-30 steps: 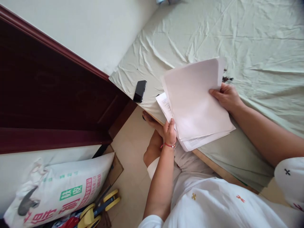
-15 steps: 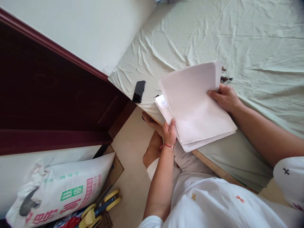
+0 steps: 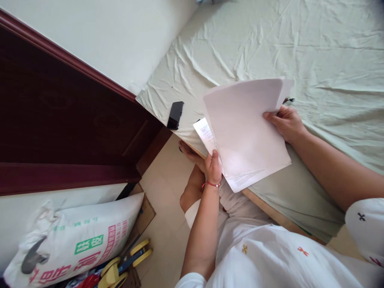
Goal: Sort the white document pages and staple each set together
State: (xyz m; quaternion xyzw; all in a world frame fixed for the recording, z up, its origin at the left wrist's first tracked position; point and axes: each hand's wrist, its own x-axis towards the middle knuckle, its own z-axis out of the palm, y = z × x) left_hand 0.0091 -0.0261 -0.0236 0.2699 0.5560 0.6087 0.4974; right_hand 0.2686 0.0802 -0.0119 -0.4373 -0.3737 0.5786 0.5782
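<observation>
Matt white paper sheets (image 3: pixel 246 128), smooth, the lowest printed; creased pale-green cotton-like bedsheet (image 3: pixel 315 52), dull in finish. Glossy black phone (image 3: pixel 175 115); dark red-brown lacquered wood headboard (image 3: pixel 60 120) with a soft sheen; bare light wood bed edge (image 3: pixel 270 210). Woven plastic sack (image 3: pixel 75 240), slightly shiny, printed; smooth beige floor tiles (image 3: pixel 165 192); thin red cord bracelet (image 3: pixel 212 184).

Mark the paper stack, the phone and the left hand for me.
paper stack (image 3: pixel 246 128), head view, middle of the blank top sheet
phone (image 3: pixel 175 115), head view, centre of its dark back
left hand (image 3: pixel 212 168), head view, back of the hand
</observation>
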